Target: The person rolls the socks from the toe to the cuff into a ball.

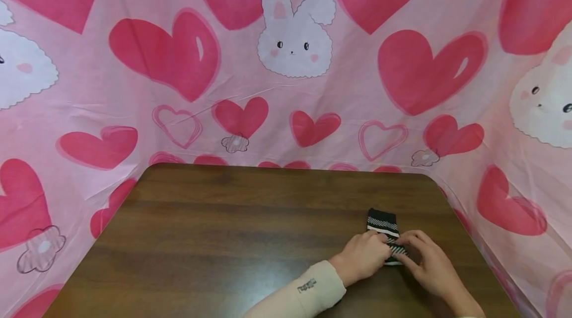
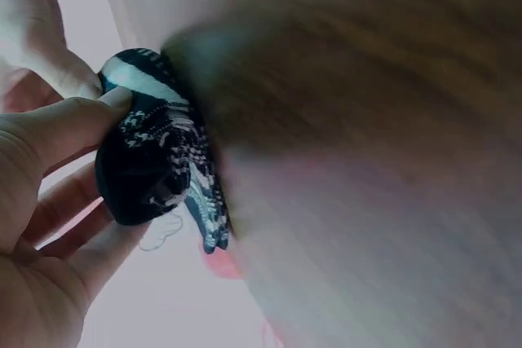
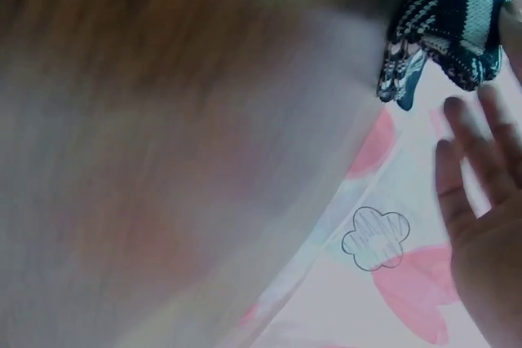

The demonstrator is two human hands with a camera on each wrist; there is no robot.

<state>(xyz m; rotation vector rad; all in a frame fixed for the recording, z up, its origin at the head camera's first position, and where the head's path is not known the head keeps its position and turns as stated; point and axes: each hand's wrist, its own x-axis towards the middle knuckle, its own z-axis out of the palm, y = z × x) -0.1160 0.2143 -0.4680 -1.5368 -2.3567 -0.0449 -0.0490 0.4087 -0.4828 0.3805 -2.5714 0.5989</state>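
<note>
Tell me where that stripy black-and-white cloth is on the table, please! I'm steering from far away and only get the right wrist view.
Observer: The head view shows the striped cloth on the right-hand side of the brown table.
Operator: Cool! What's the left hand doing?
Observer: It's gripping the cloth, with its thumb pressed against it, the left wrist view shows.
Operator: Any animals around?
Observer: Yes, the head view has a white rabbit printed on the pink hanging.

- A curtained-off tabletop setting; whether home or studio cannot be told.
- Pink fabric drapes [image 1: 348,92], printed with red hearts [image 1: 431,72] and white rabbits [image 1: 295,35], enclose three sides.
- A wood-grain table [image 1: 214,238] stands between them.
</note>
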